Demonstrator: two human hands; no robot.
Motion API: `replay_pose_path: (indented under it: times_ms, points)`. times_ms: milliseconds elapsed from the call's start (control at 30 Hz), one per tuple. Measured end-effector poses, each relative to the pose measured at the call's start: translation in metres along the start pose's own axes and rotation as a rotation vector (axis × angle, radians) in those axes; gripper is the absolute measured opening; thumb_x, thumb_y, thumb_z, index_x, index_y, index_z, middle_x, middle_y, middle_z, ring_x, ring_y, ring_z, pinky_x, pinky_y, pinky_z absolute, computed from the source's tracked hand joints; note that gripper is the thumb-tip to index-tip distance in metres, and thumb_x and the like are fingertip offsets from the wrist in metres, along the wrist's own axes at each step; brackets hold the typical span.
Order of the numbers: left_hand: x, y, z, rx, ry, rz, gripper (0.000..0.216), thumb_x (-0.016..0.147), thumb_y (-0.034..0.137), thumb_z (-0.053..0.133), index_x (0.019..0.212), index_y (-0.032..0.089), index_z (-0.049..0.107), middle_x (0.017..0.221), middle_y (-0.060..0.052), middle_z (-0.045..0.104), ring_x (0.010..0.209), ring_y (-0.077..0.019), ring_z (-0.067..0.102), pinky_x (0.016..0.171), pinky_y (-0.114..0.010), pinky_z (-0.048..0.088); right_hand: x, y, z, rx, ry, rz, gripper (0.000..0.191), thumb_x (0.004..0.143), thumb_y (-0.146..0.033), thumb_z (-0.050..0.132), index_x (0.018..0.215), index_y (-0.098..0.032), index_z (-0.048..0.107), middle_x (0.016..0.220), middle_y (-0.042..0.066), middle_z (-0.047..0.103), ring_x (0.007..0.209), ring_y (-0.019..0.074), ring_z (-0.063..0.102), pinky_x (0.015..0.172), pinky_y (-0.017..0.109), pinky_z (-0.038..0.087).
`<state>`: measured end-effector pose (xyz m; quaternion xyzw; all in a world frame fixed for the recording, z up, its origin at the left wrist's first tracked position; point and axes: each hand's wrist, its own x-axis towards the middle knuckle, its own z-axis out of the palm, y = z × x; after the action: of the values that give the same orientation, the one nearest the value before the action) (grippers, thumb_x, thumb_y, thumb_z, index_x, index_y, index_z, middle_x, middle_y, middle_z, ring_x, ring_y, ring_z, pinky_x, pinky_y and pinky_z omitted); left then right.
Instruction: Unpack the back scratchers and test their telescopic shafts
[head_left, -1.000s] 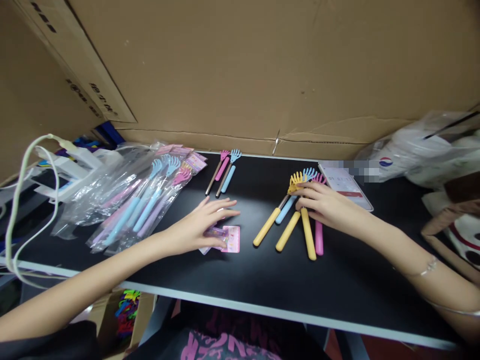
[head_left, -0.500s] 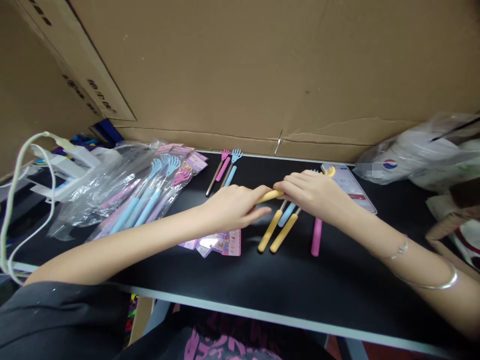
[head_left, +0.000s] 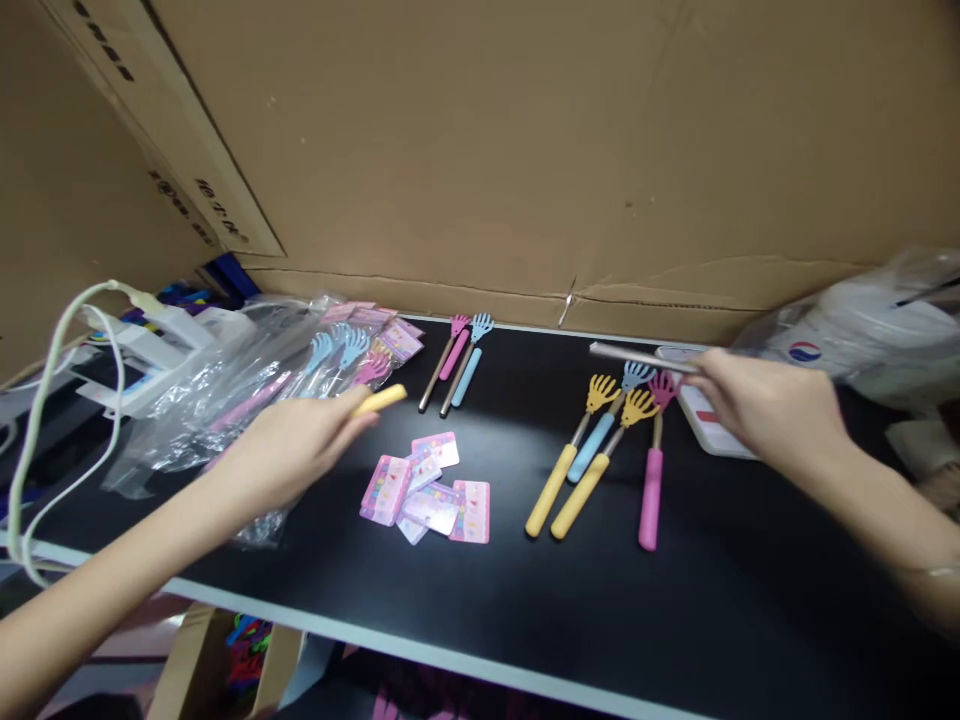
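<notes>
Plainly, in the head view, the left hand is closed around a yellow handle, the right hand around a metal rod, well apart. Between them, cards lie on the counter.

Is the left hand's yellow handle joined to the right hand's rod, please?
No, the yellow handle and the rod are held apart.

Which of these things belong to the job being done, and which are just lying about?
Likely part of the job:
yellow handle, in the left hand
metal rod, in the right hand
loose back scratchers
printed cards

Probably just lying about:
phone
bagged cup
</notes>
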<state>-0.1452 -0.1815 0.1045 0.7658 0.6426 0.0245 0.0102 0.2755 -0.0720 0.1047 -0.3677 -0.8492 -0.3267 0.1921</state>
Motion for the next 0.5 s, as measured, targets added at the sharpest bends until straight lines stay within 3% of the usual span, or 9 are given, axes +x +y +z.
replay_pose_path:
  times_ms: [33, 133, 233, 367, 500]
  points:
    - [0.001, -0.011, 0.001, -0.066, -0.005, -0.037, 0.046, 0.097, 0.049, 0.026, 0.113, 0.020, 0.058, 0.069, -0.003, 0.065, 0.059, -0.0197, 0.059, 0.053, -0.026, 0.034, -0.003, 0.011, 0.006, 0.008, -0.036, 0.053, 0.039, 0.099, -0.040, 0.026, 0.079, -0.024, 0.055, 0.064, 0.004, 0.061, 0.054, 0.0192, 0.054, 0.044, 0.031, 0.027]
    - [0.011, -0.022, 0.003, -0.201, 0.030, 0.041, 0.047, 0.097, 0.049, 0.026, 0.106, 0.020, 0.062, 0.084, -0.006, 0.064, 0.077, -0.0213, 0.059, 0.068, -0.031, 0.042, 0.006, 0.018, 0.024, 0.143, -0.051, -0.065, 0.039, 0.097, -0.044, 0.029, 0.082, -0.025, 0.059, 0.071, 0.007, 0.060, 0.063, 0.0201, 0.055, 0.055, 0.034, 0.037]
    - [0.029, -0.010, 0.004, -0.161, 0.092, 0.173, 0.044, 0.096, 0.047, 0.031, 0.095, 0.018, 0.065, 0.087, -0.007, 0.057, 0.080, -0.0201, 0.054, 0.072, -0.032, 0.041, 0.036, -0.014, 0.042, 0.228, -0.148, -0.252, 0.028, 0.096, -0.032, 0.037, 0.090, -0.022, 0.063, 0.084, 0.008, 0.063, 0.079, 0.0220, 0.055, 0.065, 0.035, 0.038]
    - [0.056, 0.011, 0.004, -0.158, 0.102, 0.240, 0.039, 0.096, 0.042, 0.035, 0.099, 0.017, 0.065, 0.086, -0.006, 0.052, 0.077, -0.0179, 0.053, 0.069, -0.030, 0.039, 0.080, -0.069, 0.072, 0.297, -0.215, -0.513, 0.024, 0.095, -0.025, 0.042, 0.092, -0.020, 0.065, 0.084, 0.005, 0.062, 0.083, 0.0192, 0.052, 0.071, 0.032, 0.036]
    - [0.081, 0.024, 0.007, -0.190, 0.108, 0.286, 0.031, 0.095, 0.037, 0.040, 0.097, 0.016, 0.063, 0.085, -0.005, 0.056, 0.074, -0.0164, 0.054, 0.067, -0.028, 0.038, 0.108, -0.094, 0.097, 0.345, -0.211, -0.572, 0.026, 0.095, -0.020, 0.039, 0.098, -0.019, 0.065, 0.087, 0.006, 0.063, 0.089, 0.0196, 0.051, 0.075, 0.032, 0.035]
